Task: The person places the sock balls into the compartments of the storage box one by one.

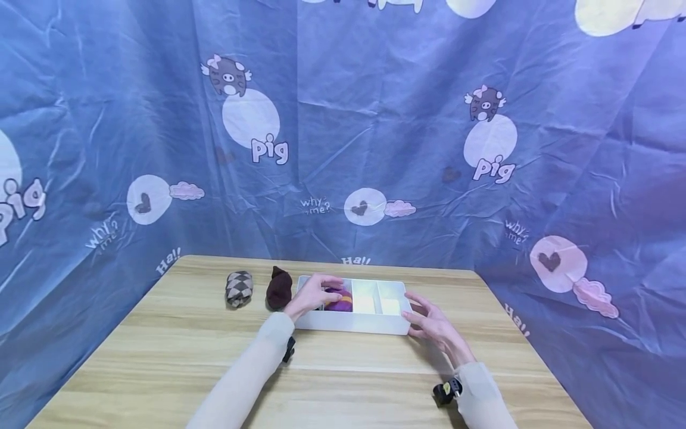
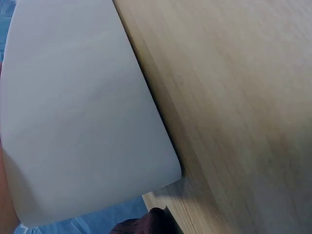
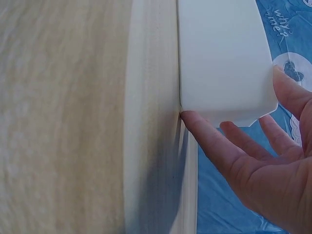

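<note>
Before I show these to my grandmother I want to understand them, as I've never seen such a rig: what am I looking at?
There is no machine here, only a person working bare-handed. The widest picture looks forward and down from the person's head; the other two look out from the left and right wrists.

On the wooden table stands a white divided box, with a purple bundle in one compartment. Left of it lie a dark brown bundle and a grey checked bundle, both apparently fabric. Blue cloth printed with pigs hangs behind.

The left hand reaches into the box and touches the purple bundle; whether it grips it is hard to tell. The right hand touches the box's right end.
</note>
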Demonstrator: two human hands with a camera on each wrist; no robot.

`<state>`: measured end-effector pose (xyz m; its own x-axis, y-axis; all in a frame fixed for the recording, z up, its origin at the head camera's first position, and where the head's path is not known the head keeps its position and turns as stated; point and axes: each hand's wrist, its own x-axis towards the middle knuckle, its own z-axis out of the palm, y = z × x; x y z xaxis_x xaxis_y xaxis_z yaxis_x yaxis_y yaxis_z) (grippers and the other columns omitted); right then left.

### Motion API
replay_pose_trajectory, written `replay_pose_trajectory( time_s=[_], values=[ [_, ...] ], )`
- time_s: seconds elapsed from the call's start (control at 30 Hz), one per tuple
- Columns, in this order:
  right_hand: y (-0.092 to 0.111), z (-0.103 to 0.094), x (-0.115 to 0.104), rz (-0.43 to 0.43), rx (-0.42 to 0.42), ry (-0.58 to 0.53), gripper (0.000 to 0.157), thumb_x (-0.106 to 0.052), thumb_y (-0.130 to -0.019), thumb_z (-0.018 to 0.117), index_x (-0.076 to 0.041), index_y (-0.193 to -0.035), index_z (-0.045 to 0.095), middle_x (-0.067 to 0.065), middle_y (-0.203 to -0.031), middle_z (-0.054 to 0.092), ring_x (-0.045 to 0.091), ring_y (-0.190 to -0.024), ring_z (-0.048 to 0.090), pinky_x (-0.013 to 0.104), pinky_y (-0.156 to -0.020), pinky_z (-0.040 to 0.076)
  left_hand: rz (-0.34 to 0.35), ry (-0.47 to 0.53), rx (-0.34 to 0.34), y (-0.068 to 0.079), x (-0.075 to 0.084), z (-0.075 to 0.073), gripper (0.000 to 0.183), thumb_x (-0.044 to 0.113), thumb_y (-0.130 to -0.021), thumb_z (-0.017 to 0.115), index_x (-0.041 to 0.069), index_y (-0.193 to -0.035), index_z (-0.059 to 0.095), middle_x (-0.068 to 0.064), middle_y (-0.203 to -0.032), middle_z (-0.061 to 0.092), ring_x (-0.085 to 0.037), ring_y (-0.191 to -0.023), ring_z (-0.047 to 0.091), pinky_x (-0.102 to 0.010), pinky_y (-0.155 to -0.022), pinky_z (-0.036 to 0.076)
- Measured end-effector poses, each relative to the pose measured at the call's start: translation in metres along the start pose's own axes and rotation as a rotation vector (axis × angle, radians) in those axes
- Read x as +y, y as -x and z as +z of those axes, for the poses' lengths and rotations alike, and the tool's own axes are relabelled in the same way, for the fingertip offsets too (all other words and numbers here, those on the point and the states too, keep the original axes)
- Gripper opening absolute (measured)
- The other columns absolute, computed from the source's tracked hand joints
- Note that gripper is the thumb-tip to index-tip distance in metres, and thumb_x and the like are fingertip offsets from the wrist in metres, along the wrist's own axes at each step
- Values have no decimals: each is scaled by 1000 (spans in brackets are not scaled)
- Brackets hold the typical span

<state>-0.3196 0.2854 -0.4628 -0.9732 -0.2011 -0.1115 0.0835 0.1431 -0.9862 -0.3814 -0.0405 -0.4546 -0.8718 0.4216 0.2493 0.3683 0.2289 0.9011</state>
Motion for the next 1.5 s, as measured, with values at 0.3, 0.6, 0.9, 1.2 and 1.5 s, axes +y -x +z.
replay_pose_trajectory(
  time_s=[0.3,0.6,0.9,1.2,1.5],
  values=[
    [0,2,2,18,19,-4,68,-9,-95,62,-8,-154,27,31,-154,25,22,-105,61,40,-90,56,-7,-39,80,1,0,1,33,5,-86,72,1,-119,69,-15,-117,70,-29,-113,64,-32,-88,55],
    [1,-2,-1,18,12,-21,69,-9,-95,61,-9,-155,25,30,-155,23,18,-103,62,38,-90,56,17,-37,157,11,10,-9,31,8,-88,71,4,-118,69,-11,-114,72,-25,-104,65,-24,-77,53],
    [0,-2,1,9,3,-17,71,-11,-95,62,-7,-155,23,32,-155,22,19,-105,61,38,-90,56,41,3,227,22,13,-33,30,4,-87,71,-1,-116,69,-18,-110,72,-23,-96,69,-22,-79,54],
    [0,1,2,15,21,-13,70,-9,-95,62,-8,-155,26,31,-155,23,24,-109,61,43,-93,54,2,64,293,42,1,-59,32,4,-87,71,-9,-116,65,-24,-109,70,-14,-89,67,-19,-79,53],
    [-1,0,1,7,16,5,71,-12,-95,63,-9,-155,26,31,-155,22,25,-110,61,43,-93,54,-56,66,327,66,-5,-79,32,9,-88,72,-7,-115,66,-24,-112,69,-8,-91,66,-18,-80,53]
  ],
)
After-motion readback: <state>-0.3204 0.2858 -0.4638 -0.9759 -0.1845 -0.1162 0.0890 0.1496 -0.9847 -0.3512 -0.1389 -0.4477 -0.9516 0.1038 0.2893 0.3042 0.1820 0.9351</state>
